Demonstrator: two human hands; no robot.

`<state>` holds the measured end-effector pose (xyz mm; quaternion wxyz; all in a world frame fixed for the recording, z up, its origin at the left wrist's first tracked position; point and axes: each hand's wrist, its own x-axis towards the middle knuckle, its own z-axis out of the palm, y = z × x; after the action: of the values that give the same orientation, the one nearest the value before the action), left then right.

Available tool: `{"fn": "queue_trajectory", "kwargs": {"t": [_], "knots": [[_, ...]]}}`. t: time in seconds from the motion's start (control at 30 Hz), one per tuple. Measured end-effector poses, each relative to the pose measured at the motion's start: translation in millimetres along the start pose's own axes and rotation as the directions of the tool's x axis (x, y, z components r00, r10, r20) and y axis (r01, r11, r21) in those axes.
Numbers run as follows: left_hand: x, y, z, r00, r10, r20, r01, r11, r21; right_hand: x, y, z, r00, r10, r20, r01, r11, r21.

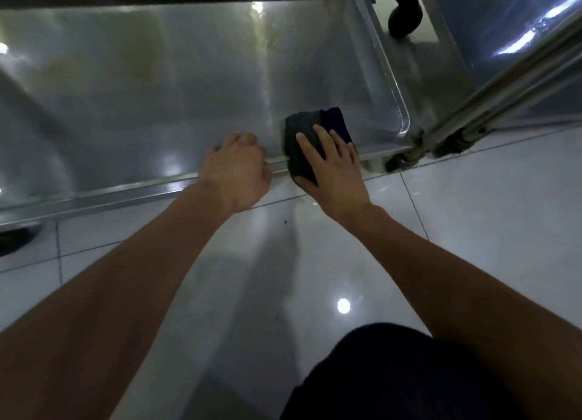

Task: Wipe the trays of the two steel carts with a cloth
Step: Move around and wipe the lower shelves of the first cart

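While the left hand (236, 170) curls its fingers over the near rim of the steel tray (132, 82), gripping that edge, the right hand (330, 164) lies flat with fingers spread and straight on a folded cloth (302, 129), pressing it down against the tray near its right front corner. The two hands sit just beside each other, apart, with a short stretch of rim between them. Part of the cloth hangs over the near edge under the right palm.

Dark grey on most of its face, the cloth shows a deep blue fold along its far right side; it looks soft and thick, folded into a rough rectangle. Smooth and dull-shining, the tray is a broad, shallow sheet of brushed steel with a raised rolled lip and a rounded corner at the right. Faint yellowish streaks mark its far middle. Slanting steel tubes (504, 92) of the cart frame rise at the right, beside a black caster wheel (404, 16) seen further back. Glossy pale floor tiles (472, 214) with thin dark grout lines lie below, catching a round spot of light.
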<state>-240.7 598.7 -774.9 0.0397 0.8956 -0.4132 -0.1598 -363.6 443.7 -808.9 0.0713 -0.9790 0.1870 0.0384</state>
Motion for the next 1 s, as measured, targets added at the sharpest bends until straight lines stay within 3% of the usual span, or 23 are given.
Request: {"fn": "queue_trajectory", "kwargs": {"t": [0.23, 0.43, 0.67, 0.87, 1.0], "knots": [[-43.3, -25.6, -16.9, 0.998, -0.040, 0.041, 0.041, 0.999, -0.025, -8.4, -15.8, -23.5, 0.995, -0.079, 0.065, 0.078, 0.997, 0.029], [-66.8, -18.8, -40.6, 0.997, -0.057, 0.053, 0.058, 0.998, -0.016, -26.9, -25.0, -56.1, 0.985, -0.142, 0.096, 0.118, 0.968, 0.223], [-82.8, -10.2, -69.6, 1.000, 0.008, 0.030, -0.010, 0.999, 0.051, -48.8, -37.3, -86.4, 0.994, -0.087, 0.070, 0.063, 0.955, 0.291], [-140.5, 13.1, -135.9, 0.987, 0.004, 0.160, -0.020, 0.995, 0.096, -99.1, -62.7, -162.4, 0.990, -0.031, 0.140, -0.021, 0.935, 0.353], [-187.9, 37.4, -203.1, 0.986, -0.007, 0.168, -0.006, 0.997, 0.080, -136.1, -76.9, -234.6, 0.977, -0.052, 0.205, -0.025, 0.934, 0.357]]}}
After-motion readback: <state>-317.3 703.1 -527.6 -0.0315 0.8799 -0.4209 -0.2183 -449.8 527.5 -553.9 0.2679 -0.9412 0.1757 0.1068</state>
